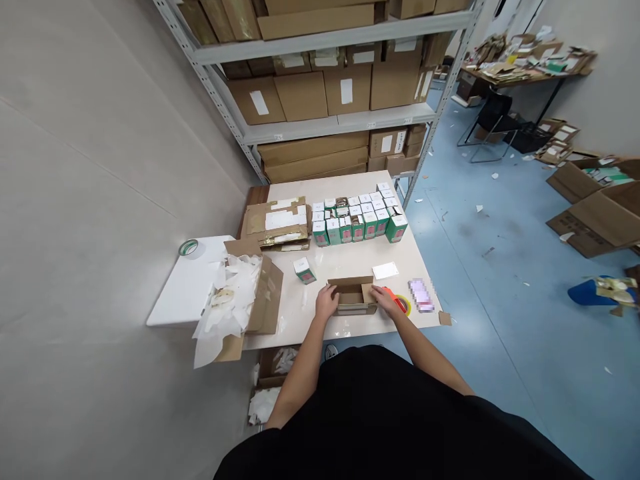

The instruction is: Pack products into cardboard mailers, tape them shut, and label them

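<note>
A small open cardboard box (353, 295) sits near the front edge of the white table (345, 260). My left hand (326, 301) grips its left side and my right hand (383, 299) grips its right flap, fingers curled on the cardboard. One green-and-white carton (304, 270) stands alone just behind the box to the left. A white card (385, 271) lies behind the box to the right. An orange tape dispenser with yellow tape (400, 304) lies right of my right hand.
Several green-and-white cartons (357, 219) stand in rows at the table's back. A flattened cardboard parcel (277, 223) lies back left. An open box with white paper (240, 300) and a tape roll (189, 248) are left. Shelving with boxes (325, 87) stands behind.
</note>
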Motion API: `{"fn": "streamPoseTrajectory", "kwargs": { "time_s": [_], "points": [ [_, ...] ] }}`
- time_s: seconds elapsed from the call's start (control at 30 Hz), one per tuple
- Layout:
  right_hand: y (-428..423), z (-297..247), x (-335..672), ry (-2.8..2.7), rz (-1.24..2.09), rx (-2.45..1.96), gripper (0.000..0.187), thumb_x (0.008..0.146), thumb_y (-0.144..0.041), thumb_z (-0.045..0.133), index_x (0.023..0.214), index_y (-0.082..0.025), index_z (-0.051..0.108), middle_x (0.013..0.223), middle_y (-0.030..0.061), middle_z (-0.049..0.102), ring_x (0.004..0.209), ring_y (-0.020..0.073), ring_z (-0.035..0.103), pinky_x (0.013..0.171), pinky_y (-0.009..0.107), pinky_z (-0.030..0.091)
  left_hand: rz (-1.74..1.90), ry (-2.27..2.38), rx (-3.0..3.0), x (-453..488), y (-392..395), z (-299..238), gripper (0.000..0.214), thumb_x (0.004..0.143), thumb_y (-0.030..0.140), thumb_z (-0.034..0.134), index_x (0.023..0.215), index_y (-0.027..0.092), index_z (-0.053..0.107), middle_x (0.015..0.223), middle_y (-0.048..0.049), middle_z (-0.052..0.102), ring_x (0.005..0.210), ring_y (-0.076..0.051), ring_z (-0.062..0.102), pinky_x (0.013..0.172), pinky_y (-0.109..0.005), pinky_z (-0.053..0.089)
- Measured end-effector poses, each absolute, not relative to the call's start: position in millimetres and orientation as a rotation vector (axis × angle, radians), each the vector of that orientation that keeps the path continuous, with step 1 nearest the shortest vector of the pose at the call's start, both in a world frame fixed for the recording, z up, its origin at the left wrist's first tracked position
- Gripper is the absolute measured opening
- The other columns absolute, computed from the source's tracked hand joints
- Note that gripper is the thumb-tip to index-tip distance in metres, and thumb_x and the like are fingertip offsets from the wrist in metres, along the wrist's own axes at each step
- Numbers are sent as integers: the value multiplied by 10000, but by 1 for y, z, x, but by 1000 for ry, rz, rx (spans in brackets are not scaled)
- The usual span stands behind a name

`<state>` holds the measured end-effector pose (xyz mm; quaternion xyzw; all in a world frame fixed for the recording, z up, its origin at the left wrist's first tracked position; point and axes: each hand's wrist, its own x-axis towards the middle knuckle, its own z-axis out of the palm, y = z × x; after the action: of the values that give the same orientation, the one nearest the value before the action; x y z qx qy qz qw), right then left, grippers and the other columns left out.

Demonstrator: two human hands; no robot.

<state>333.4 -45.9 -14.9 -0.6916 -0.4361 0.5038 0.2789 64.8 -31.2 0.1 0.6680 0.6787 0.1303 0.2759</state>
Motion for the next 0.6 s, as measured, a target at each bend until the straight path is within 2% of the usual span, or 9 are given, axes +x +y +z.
{"fn": "streamPoseTrajectory", "kwargs": {
  "time_s": [0.13,0.23,0.37,0.5,0.6],
  "points": [
    [-40,-10,331,-1163,1473,-1772,565,873,-447,665,1399,-242,651,1485,123,600,1317,284,590,1017,359,502,211,1807,1878,66,-28,-4,530,921,323,597,1436,199,627,1603,-97,479,1564,-313,275,1269,-493,283],
    [-29,-11,331,-1183,1463,-1804,571,843,-454,700,1370,-239,658,1455,119,623,1286,287,604,996,360,505,170,1729,1905,64,-31,-5,549,905,342,633,1444,236,622,1652,-65,409,1610,-319,122,1265,-513,278],
    [-9,-13,323,-1375,1383,-2045,610,762,-405,796,1319,-206,648,1312,149,699,1201,325,643,978,394,494,83,1548,1974,66,-41,-9,635,825,347,750,1439,251,619,1715,-65,274,1620,-310,22,1258,-488,284],
    [-2,-18,299,-1765,1201,-2252,599,729,-257,832,1280,-135,634,1191,239,713,1137,379,663,938,429,485,-54,1558,2067,71,-53,-14,783,648,395,917,1374,259,656,1744,-94,159,1614,-356,-31,1289,-552,104],
    [-9,-23,286,-1908,1048,-2323,632,782,-180,761,1370,-80,551,1257,299,657,1171,391,648,927,427,481,-139,1799,2015,67,-63,-14,944,635,590,893,1458,253,579,1753,-120,71,1601,-383,-116,1268,-618,10]
  ]
}}
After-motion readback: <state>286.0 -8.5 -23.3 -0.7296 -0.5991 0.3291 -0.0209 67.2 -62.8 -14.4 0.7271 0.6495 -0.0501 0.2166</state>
